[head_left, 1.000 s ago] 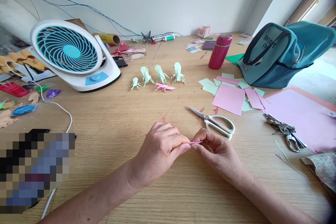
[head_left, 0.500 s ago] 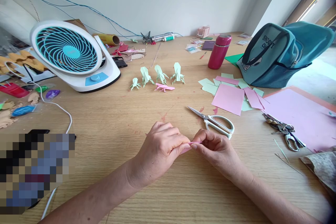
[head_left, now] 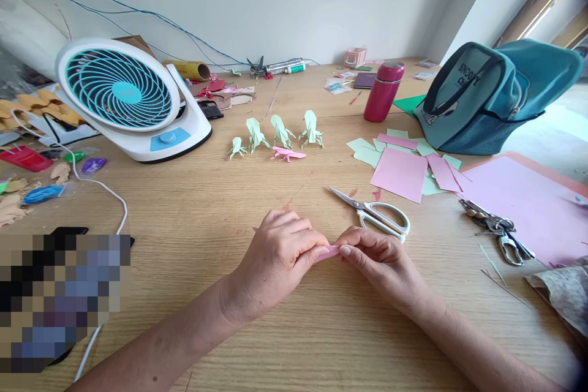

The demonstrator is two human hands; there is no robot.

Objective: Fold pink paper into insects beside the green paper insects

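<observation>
Between my two hands is a small folded piece of pink paper (head_left: pixel 327 252), mostly covered by fingers. My left hand (head_left: pixel 285 255) pinches its left end between thumb and curled fingers. The right end is gripped by the thumb and forefinger of my right hand (head_left: pixel 377 262). Just beyond the right hand lie scissors (head_left: pixel 377 213) with white handles, blades pointing to the far left. Farther off stand several folded light-green paper figures (head_left: pixel 281 130) with thin legs, and in front of them a pink folded paper figure (head_left: pixel 288 154).
Pink and green paper sheets (head_left: pixel 399 171) lie right of centre, near a keyring (head_left: pixel 498 229) and a teal bag (head_left: pixel 482 98). A magenta flask (head_left: pixel 384 92) stands behind. At left are a white fan (head_left: pixel 184 116), its cable (head_left: pixel 120 196) and a pixelated area (head_left: pixel 64 300).
The fingertips have drawn slightly apart, so more of the folded pink paper shows between them. My left hand has shifted a little to the left.
</observation>
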